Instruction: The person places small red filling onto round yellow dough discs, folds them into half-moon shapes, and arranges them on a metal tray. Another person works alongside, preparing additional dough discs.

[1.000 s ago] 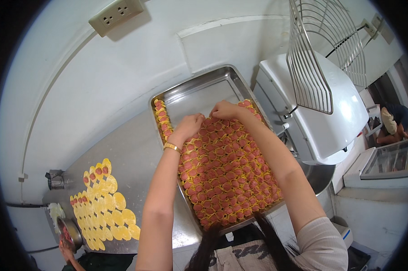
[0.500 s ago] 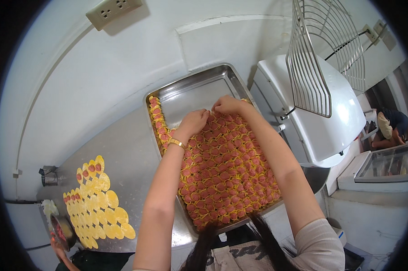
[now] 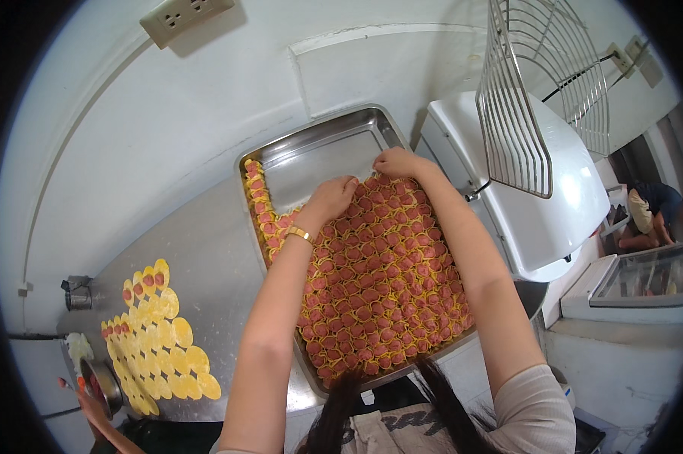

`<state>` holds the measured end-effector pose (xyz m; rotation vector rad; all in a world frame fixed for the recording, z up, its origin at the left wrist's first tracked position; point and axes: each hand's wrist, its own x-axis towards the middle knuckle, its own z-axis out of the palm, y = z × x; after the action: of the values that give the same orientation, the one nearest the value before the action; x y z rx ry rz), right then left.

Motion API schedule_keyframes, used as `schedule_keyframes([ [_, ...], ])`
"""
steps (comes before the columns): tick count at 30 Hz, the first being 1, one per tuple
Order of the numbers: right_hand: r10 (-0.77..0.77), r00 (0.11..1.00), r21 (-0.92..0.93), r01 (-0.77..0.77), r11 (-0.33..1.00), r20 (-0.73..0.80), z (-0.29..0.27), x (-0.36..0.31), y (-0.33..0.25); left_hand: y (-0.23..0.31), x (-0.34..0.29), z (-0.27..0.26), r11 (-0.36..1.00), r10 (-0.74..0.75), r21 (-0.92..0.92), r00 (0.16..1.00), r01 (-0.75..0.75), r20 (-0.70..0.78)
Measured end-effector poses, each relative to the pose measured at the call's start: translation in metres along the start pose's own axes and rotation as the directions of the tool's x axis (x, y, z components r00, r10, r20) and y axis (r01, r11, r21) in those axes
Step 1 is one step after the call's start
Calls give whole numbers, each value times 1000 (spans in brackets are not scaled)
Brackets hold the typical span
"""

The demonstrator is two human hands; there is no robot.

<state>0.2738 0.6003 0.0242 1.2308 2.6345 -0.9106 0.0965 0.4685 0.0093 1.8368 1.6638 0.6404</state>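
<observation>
Mostly full tray (image 3: 322, 163), rowed dumplings (image 3: 371, 281)

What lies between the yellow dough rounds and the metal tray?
The head view shows steel table between the dough rounds and tray; the left forearm hides some.

So it's a grey metal table (image 3: 213, 250) with a dull shine and some whitish specks on it, and a big deep metal tray (image 3: 318, 163) sits on it at an angle, over to the right. Left of that there's a patch of flat yellow rounds (image 3: 156, 337) packed close together. Past those, along the far left, you've got a small metal cup (image 3: 77, 293), something white and crumpled (image 3: 79, 348) and a metal bowl (image 3: 113, 390).
</observation>
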Motion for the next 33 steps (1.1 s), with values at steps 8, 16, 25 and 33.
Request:
schedule_keyframes([
  [8, 102, 981, -175, -73, 982, 165, -12, -1, 3, 14, -71, -45, 983, -74, -177, 991, 53, -114],
  [16, -43, 993, -192, 64, 979, 111, -20, -8, 8, 13, -245, -73, 861, -366, -457, 896, 225, -249],
  [25, -7, 984, -370, 74, 926, 178, -25, -2, 5, 33, -395, -54, 720, -657, -533, 684, 444, -317],
  [33, -37, 991, -397, 85, 914, 126, -17, -11, 10, 44, -421, -39, 702, -679, -549, 658, 453, -325],
])
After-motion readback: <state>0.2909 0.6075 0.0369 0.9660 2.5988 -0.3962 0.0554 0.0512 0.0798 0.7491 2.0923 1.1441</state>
